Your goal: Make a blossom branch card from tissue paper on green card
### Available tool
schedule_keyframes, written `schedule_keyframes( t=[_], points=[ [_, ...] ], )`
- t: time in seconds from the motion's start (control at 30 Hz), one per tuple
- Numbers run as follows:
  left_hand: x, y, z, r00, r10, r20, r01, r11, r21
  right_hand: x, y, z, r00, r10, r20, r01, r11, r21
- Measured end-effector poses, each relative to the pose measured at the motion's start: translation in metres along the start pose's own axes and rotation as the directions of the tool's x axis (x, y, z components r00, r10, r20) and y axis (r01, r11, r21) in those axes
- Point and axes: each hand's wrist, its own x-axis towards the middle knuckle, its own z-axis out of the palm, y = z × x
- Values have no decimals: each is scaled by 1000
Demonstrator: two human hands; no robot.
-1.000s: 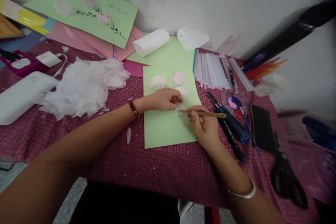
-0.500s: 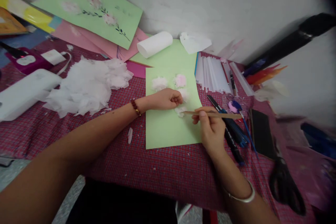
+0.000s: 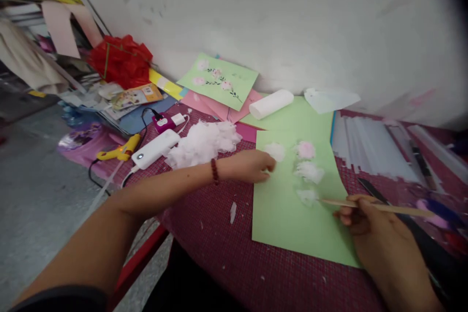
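Observation:
A light green sheet of paper lies on the table, bearing fluffy flower heads of white and pink tissue: a white one, a pinkish one and a fuller white one. Below them sits a smaller white tissue tuft. My right hand is closed round a thin wooden stick, whose pointed tip reaches the small tuft's right side. Over the sheet's left edge, my left hand has loosely curled fingers with nothing visible in them. A heap of white tissue pieces lies to its left.
A green card with flowers and leaves leans at the back beside a white paper roll. White glue sticks lie at right. Leftward are a white power bank, purple adapter and yellow glue gun.
My left hand has moved left from the tissue flowers to the sheet's edge. The stick's tip stays by the small tuft. The view has swung left, bringing in the glue gun and floor.

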Motion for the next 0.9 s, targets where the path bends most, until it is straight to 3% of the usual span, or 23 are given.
schedule_keyframes(
  t=[0.03, 0.1, 0.2, 0.27, 0.4, 0.63, 0.77, 0.9],
  points=[
    [-8, -13, -8, 995, -84, -46, 87, 995, 56, 0, 1, 0, 1000, 0, 2, 0, 1000, -6],
    [-21, -40, -24, 945, -273, -179, 294, 950, 103, 1, 3, 0, 1000, -10, 5, 10, 1000, -19],
    [-28, -73, -40, 896, -355, -268, 400, 906, 138, 0, 4, 3, 999, -28, 21, 28, 999, -29],
    [-28, -83, -42, 894, -362, -264, 408, 901, 149, 0, 3, 5, 999, -22, 23, 23, 1000, -19],
    [-25, -79, -34, 896, -373, -242, 414, 898, 149, -1, 2, 5, 1000, -15, 3, 15, 1000, -9],
    [-17, -76, -28, 843, -444, -303, 487, 869, 84, 1, 4, 2, 1000, -24, 19, 24, 999, -31],
    [-19, -79, -36, 816, -499, -292, 509, 860, -47, 1, 5, 1, 999, -40, 31, 41, 999, -23],
    [-30, -64, -54, 810, -535, -241, 489, 842, -229, 1, 5, 1, 998, -61, 34, 62, 998, -29]
  ],
)
